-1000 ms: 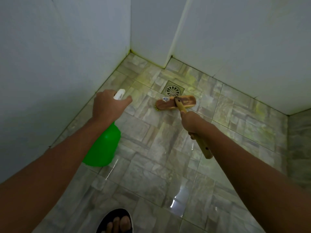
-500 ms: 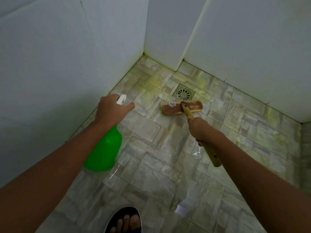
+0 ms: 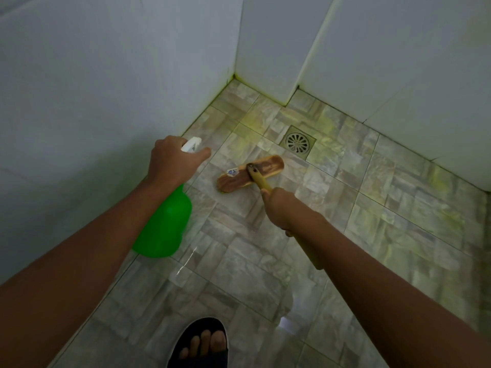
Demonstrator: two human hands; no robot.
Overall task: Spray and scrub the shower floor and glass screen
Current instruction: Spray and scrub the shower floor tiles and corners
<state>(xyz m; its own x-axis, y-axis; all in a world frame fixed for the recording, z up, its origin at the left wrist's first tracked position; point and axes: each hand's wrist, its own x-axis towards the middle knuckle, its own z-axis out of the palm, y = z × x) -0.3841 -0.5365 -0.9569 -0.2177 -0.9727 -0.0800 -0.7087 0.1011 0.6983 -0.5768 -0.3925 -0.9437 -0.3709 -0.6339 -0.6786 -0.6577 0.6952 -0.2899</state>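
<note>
My left hand (image 3: 172,162) grips the white trigger head of a green spray bottle (image 3: 164,227), nozzle aimed at the floor ahead. My right hand (image 3: 281,208) is closed around the yellow handle of a wooden scrub brush (image 3: 249,173). The brush head lies flat on the wet grey tiled shower floor (image 3: 239,261), just short of the round metal drain (image 3: 297,142). Yellow-green staining shows on the tiles around the drain and along the wall joints. No glass screen can be made out.
White tiled walls (image 3: 106,88) close in on the left and at the back, with a jutting corner (image 3: 289,83) behind the drain. My foot in a dark sandal (image 3: 202,343) stands at the bottom edge. Water glints on the near tiles.
The brush head has been pulled back a little from the drain toward me. My view has shifted slightly, and both hands keep their grips.
</note>
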